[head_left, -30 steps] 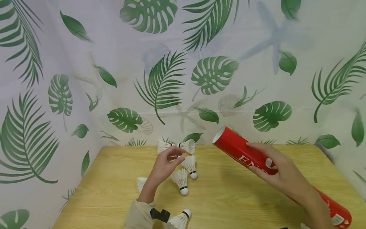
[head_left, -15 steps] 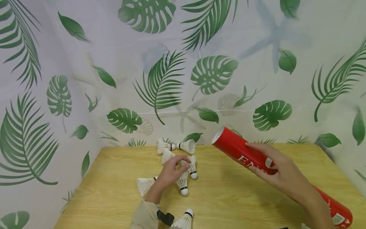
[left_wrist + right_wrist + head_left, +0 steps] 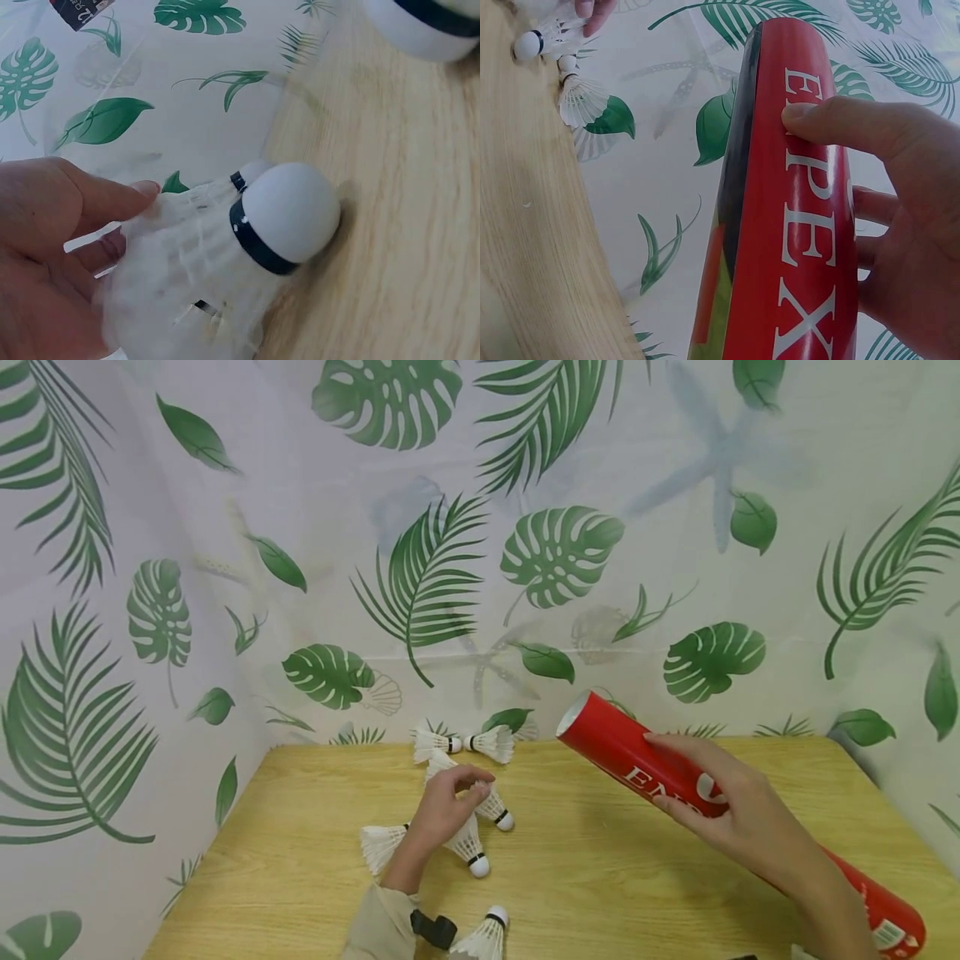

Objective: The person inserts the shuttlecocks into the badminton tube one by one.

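My left hand (image 3: 442,806) pinches the feather skirt of a white shuttlecock (image 3: 495,810) between thumb and fingers, over the left-middle of the table. In the left wrist view, that shuttlecock's (image 3: 187,262) cork with its black band points right, close to the wood. Another shuttlecock (image 3: 468,850) lies just below the hand, partly covered by it. My right hand (image 3: 738,818) grips a red shuttlecock tube (image 3: 622,747) at the right, tilted with its open end up and to the left. White letters run along the tube (image 3: 795,225) in the right wrist view.
Two shuttlecocks lie at the back edge, a left one (image 3: 435,744) and a right one (image 3: 491,743). More are a partly hidden shuttlecock (image 3: 441,765), one at the left (image 3: 381,846) and one near the front (image 3: 483,935). Leaf-printed cloth (image 3: 450,635) rises behind the wooden table (image 3: 600,877).
My left hand has come toward me from the back shuttlecocks and taken hold of one by its skirt, turning it slightly. The shuttlecock beneath has shifted a little. The right hand and tube stay still.
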The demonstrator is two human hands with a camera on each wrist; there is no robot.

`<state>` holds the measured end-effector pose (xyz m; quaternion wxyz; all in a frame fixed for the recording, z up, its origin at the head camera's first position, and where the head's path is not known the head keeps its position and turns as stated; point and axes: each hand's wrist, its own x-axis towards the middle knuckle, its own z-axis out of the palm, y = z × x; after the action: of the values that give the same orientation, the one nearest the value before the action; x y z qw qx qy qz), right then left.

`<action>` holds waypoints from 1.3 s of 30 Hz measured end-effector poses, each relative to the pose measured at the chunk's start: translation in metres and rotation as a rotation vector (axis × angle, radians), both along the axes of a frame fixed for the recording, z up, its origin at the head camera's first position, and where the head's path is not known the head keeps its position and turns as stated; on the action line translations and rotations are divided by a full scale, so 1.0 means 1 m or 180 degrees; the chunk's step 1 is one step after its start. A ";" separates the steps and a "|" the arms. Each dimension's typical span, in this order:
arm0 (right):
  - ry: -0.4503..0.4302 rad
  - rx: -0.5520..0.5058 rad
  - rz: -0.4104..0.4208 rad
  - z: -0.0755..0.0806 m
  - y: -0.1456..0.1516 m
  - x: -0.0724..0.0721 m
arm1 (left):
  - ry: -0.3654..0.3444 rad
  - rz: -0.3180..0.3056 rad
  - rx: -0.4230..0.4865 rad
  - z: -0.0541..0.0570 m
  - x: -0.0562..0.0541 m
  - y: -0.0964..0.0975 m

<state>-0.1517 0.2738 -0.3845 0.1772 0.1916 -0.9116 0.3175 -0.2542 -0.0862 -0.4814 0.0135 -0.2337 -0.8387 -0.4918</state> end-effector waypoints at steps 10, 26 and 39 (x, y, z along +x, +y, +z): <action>-0.0108 0.0006 -0.0018 0.004 -0.001 0.001 | 0.0117 0.0198 0.0013 0.005 0.000 0.000; 0.0017 -0.0020 -0.0026 0.003 -0.002 0.003 | 0.0345 0.0513 0.1171 0.044 0.009 -0.005; 0.0088 -0.0040 0.0020 0.004 -0.004 0.004 | 0.0535 0.0561 0.1410 0.069 0.023 -0.003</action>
<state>-0.1478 0.2694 -0.3806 0.1901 0.1977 -0.9065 0.3211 -0.2316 -0.0894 -0.4127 0.1769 -0.1911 -0.7235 -0.6393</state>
